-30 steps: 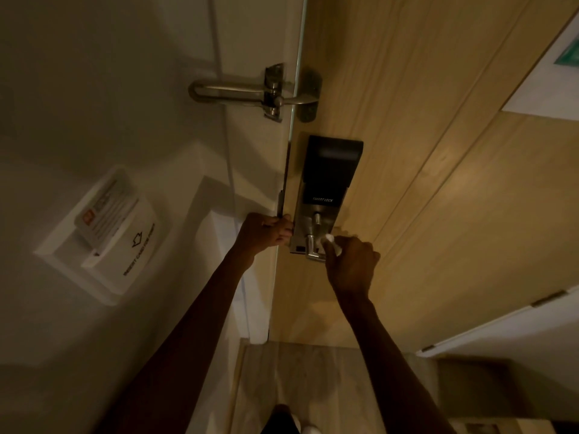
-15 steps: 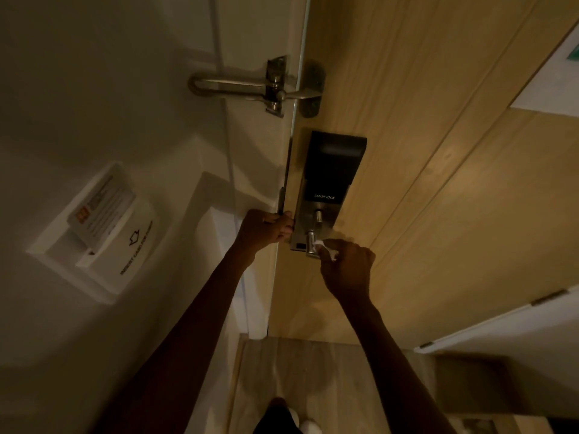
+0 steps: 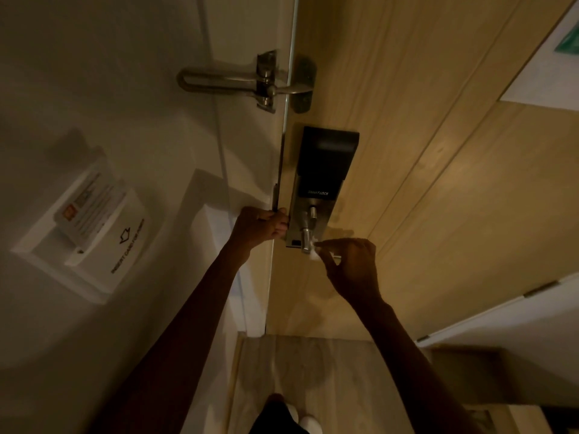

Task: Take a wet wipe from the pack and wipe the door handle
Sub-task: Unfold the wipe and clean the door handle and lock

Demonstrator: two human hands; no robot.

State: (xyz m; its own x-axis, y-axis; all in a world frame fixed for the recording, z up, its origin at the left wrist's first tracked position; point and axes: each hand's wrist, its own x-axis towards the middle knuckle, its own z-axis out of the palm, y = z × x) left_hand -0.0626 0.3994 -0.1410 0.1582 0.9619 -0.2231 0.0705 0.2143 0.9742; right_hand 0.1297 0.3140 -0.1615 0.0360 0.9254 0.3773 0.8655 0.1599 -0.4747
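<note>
Door handle (image 3: 306, 239): a metal lever at the foot of the lock plate (image 3: 313, 211), long axis running rightward from its hub and passing under the right hand (image 3: 351, 264). Wet wipe (image 3: 314, 251): pinched shut in the right-hand grip, pressed against the lever just left of the fingers. Left hand (image 3: 261, 225): closed round the door edge (image 3: 277, 195), beside the plate. Against the earlier frame, the wipe is now found nearer the hub; the left hand is unchanged.

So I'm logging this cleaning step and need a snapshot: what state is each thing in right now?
door: ajar, left hand gripping its edge.
swing-bar guard: folded against the frame, not engaged.
door handle: wipe pressed to it.
wet wipe: bunched in right hand.
key card: seated in wall slot.
</note>
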